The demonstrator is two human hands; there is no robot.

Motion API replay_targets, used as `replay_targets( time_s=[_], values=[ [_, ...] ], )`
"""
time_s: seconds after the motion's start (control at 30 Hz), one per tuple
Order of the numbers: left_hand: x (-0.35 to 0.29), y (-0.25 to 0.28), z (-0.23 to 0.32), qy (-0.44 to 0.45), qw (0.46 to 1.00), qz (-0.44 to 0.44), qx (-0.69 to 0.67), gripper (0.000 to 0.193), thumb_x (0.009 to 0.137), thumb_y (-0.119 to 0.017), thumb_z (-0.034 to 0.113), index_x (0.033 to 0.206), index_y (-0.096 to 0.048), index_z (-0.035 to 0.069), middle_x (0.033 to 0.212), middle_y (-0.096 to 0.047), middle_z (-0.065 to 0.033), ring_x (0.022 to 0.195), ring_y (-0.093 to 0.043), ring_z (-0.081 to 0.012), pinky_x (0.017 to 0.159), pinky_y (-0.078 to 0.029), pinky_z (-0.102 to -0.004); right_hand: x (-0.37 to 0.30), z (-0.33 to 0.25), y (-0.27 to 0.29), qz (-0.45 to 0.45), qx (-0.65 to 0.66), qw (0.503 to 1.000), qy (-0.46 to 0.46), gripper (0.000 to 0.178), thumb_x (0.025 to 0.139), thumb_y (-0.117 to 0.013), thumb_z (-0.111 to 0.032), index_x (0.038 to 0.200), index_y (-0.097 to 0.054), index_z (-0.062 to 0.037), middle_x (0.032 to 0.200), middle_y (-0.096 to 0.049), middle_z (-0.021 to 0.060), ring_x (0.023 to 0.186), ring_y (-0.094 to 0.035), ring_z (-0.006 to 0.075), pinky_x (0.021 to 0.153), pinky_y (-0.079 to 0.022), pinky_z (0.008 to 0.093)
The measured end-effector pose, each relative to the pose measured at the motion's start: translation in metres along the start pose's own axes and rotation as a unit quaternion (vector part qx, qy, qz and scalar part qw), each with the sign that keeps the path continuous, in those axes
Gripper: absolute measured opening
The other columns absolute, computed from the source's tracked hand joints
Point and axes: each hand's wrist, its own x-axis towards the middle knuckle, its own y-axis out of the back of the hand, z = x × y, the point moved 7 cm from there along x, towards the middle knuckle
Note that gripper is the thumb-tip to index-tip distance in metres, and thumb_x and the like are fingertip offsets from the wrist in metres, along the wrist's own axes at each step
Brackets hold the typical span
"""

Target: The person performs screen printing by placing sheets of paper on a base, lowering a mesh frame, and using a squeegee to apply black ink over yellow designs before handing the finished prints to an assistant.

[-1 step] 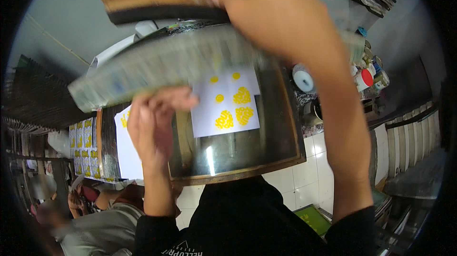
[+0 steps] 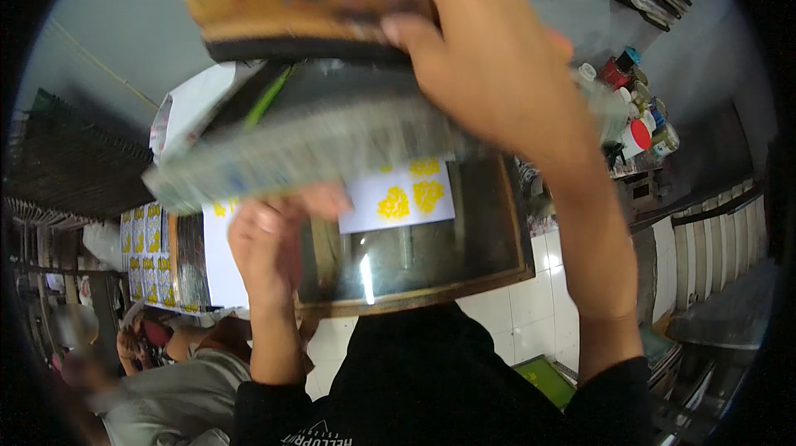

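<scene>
My right hand [image 2: 489, 56] grips a wooden-handled squeegee [image 2: 290, 2] with a dark rubber blade, raised at the far side. Below it, a motion-blurred screen-printing frame [image 2: 311, 152] slants across the table, its pale near edge lifted. A white sheet with yellow printed shapes [image 2: 398, 201] lies on the glass-topped table [image 2: 464, 255], its far part hidden by the frame. My left hand [image 2: 269, 235] is at the sheet's left edge, just under the frame's near edge. Its fingers stretch rightward, somewhat blurred; whether they touch the sheet or frame, I cannot tell.
Left of the table lie white sheets [image 2: 225, 268] and more yellow-printed sheets [image 2: 149, 259]. Another person [image 2: 178, 396] sits at the lower left. Jars and tubs [image 2: 637, 138] crowd the right side. A green screen [image 2: 543, 380] rests low at the right, by white floor tiles [image 2: 535, 305].
The frame's near edge has come toward me and covers more of the printed sheet. My right hand and the squeegee have shifted slightly right and nearer. The left hand stays about in place.
</scene>
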Motion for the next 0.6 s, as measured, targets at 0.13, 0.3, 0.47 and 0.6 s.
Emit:
replay_targets(
  time_s=[0.13, 0.3, 0.47, 0.6],
  values=[
    [-0.117, 0.017, -0.070, 0.347, 0.929, 0.045, -0.123, 0.037, 0.105, -0.056, 0.022, 0.108, -0.068, -0.013, 0.111, -0.073, -0.0305, 0.096, -0.076, -0.0311, 0.086, -0.061, -0.0390, -0.082, 0.030, -0.069, 0.034, 0.027, 0.999, 0.028, 0.036, 0.085, -0.080, -0.023, 0.110, -0.063, -0.0033, 0.109, -0.068, 0.0175, 0.108, -0.061, 0.0405, 0.094, -0.045, 0.0488],
    [-0.178, 0.036, -0.156, 0.429, 0.846, 0.149, -0.280, 0.018, 0.101, -0.057, 0.010, 0.107, -0.065, -0.006, 0.132, -0.063, -0.0332, 0.120, -0.068, -0.0367, 0.091, -0.062, -0.0405, -0.145, 0.046, -0.185, -0.284, 0.060, 0.957, -0.025, 0.048, 0.080, -0.084, -0.028, 0.113, -0.058, -0.0047, 0.109, -0.066, 0.0171, 0.108, -0.060, 0.0366, 0.093, -0.043, 0.0473],
    [-0.188, 0.045, -0.179, 0.477, 0.809, 0.166, -0.300, 0.030, 0.097, -0.054, 0.009, 0.120, -0.060, -0.009, 0.129, -0.066, -0.0303, 0.116, -0.070, -0.0351, 0.094, -0.060, -0.0404, -0.168, 0.040, -0.224, -0.319, 0.016, 0.947, 0.016, 0.048, 0.080, -0.082, -0.024, 0.114, -0.059, -0.0003, 0.108, -0.066, 0.0214, 0.107, -0.061, 0.0367, 0.091, -0.043, 0.0474],
    [-0.192, 0.045, -0.183, 0.502, 0.798, 0.187, -0.276, 0.039, 0.097, -0.051, 0.010, 0.129, -0.056, -0.011, 0.126, -0.068, -0.0269, 0.114, -0.071, -0.0327, 0.095, -0.059, -0.0393, -0.176, 0.038, -0.229, -0.301, -0.017, 0.953, 0.037, 0.045, 0.080, -0.081, -0.022, 0.113, -0.059, -0.0003, 0.103, -0.064, 0.0184, 0.101, -0.059, 0.0337, 0.086, -0.042, 0.0452]
  ],
)
